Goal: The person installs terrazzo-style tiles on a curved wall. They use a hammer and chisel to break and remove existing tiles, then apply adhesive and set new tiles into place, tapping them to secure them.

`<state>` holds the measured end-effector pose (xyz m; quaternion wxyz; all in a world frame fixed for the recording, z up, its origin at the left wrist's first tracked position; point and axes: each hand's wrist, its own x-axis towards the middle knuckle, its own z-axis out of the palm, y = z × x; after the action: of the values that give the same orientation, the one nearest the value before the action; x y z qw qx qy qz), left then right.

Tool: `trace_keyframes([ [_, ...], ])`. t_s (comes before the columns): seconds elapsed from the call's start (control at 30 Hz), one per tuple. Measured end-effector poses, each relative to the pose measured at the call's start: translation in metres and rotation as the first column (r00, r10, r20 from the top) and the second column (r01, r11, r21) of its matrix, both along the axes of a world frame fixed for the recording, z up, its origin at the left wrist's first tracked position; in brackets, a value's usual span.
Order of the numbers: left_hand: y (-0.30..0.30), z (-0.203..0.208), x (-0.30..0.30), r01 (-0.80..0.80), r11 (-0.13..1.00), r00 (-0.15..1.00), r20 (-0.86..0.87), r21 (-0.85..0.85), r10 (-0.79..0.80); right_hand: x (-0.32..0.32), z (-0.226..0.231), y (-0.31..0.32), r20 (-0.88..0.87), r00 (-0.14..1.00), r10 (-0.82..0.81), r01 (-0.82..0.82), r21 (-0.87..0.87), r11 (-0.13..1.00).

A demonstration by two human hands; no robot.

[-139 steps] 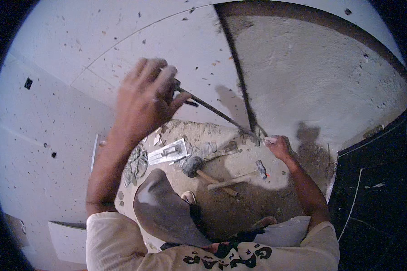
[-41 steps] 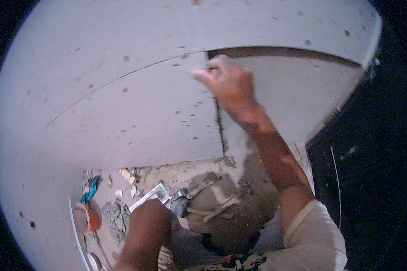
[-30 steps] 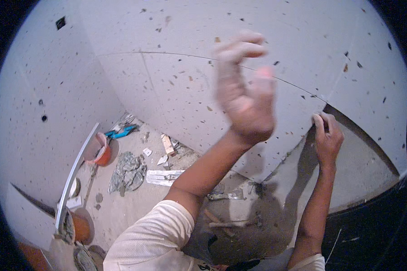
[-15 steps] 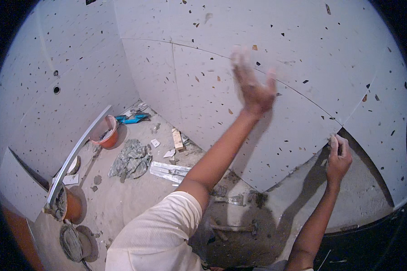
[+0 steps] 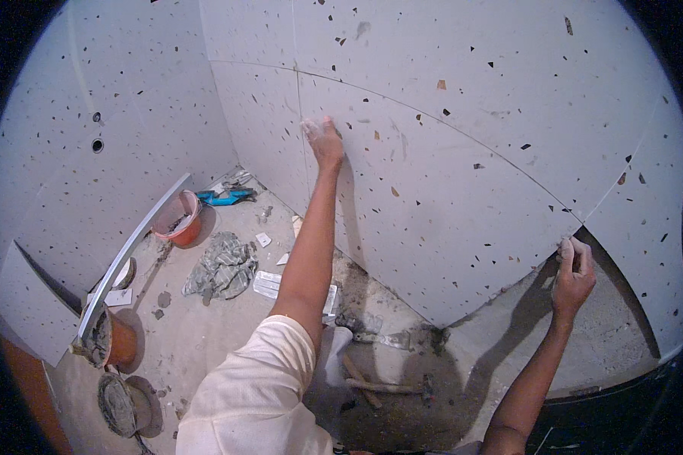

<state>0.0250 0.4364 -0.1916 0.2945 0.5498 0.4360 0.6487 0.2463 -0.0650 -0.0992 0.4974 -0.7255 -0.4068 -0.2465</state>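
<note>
A large white wall tile with dark and brown flecks stands against the wall, below a curved-looking joint with the tile above. Near its left vertical joint, my left hand rests on the face, fingers spread and slightly blurred. My right hand is at the tile's right corner, thumb and fingers pinched at the edge; the exact fingertip contact is partly hidden. Beside that corner lies a gap of bare grey wall, bordered by another flecked tile.
On the floor are a hammer, a scraper, a metal trowel, a crumpled plastic bag and a blue tool. Orange buckets stand at left, with a long metal straightedge leaning across them.
My left hand has swept left across the tile, from its middle to the left joint. The right hand stays pinched at the corner. The view has shifted slightly.
</note>
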Motion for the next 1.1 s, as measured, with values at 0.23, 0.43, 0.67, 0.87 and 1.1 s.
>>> trace_keyframes([
  [0.23,0.027,-0.01,-0.018,0.066,0.996,0.996,-0.055,-0.061,-0.069,0.0,0.0,-0.001,0.031,0.998,-0.047,0.047,-0.001,0.999],
  [0.43,0.019,-0.005,-0.027,0.097,0.994,0.989,-0.109,-0.041,-0.101,0.001,0.001,-0.001,0.051,0.998,-0.032,0.033,-0.018,0.999],
  [0.67,-0.019,0.03,-0.004,0.118,0.977,0.983,-0.163,0.18,-0.089,0.007,-0.001,-0.004,0.109,0.991,-0.075,0.078,-0.022,0.997],
  [0.87,-0.09,0.068,0.025,0.174,0.887,0.954,-0.297,0.427,-0.044,-0.015,0.009,0.003,0.118,0.986,-0.117,0.117,0.011,0.993],
  [1.1,-0.191,0.092,0.054,0.322,0.755,0.907,-0.416,0.571,-0.073,-0.015,0.007,0.002,0.11,0.991,-0.082,0.073,0.084,0.994],
])
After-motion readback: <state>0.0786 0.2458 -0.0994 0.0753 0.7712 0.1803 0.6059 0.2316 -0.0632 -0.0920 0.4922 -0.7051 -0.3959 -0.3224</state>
